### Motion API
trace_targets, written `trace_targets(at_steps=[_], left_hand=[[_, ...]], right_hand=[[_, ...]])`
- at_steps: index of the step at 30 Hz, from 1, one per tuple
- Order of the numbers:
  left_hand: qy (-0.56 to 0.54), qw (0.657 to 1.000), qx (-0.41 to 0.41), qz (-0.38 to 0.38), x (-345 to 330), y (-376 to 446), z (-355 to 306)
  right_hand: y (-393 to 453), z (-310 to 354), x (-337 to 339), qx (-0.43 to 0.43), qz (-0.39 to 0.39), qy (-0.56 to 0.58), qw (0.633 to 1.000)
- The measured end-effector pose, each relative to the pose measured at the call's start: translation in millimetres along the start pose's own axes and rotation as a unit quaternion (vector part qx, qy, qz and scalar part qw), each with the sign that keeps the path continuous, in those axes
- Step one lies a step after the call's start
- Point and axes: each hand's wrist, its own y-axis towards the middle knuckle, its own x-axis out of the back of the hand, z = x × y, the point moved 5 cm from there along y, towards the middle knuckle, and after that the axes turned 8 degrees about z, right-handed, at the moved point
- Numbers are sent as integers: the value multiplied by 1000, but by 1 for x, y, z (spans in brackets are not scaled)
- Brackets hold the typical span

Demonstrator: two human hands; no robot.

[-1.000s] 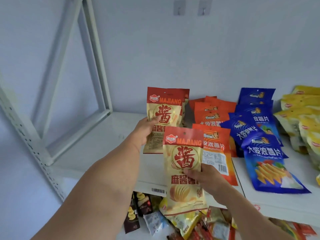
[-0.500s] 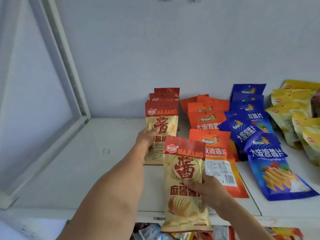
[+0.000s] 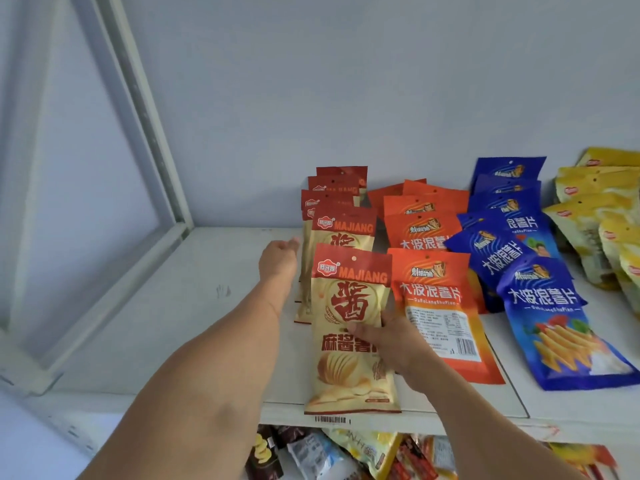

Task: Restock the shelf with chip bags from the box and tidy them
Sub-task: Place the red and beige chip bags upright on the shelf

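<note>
Pinching a MAJIANG bag at its right edge, the right hand holds it over the shelf front, thumb across the red character. The left hand, fingers straight and together, touches the left side of the MAJIANG row behind. Right of it lie orange bags and blue bags, reading "DaBoLangShuPian". Yellow bags are cut off; goods below are blurred.

white shelf, chip bags in rows
</note>
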Motion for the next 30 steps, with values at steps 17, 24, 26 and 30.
trace_targets(at_steps=[17, 24, 26, 30], left_hand=[[118, 988, -92, -33, 9, -50, 28], [78, 994, -76, 3, -10, -42, 33], [61, 996, -53, 28, -17, -39, 32], [22, 997, -17, 78, -28, -32, 30]], right_hand=[[65, -3, -13, -13, -148, -129, 980], [58, 3, -13, -41, -231, -182, 955], [58, 6, -12, -41, -265, -198, 943], [69, 14, -12, -43, -254, -187, 948]])
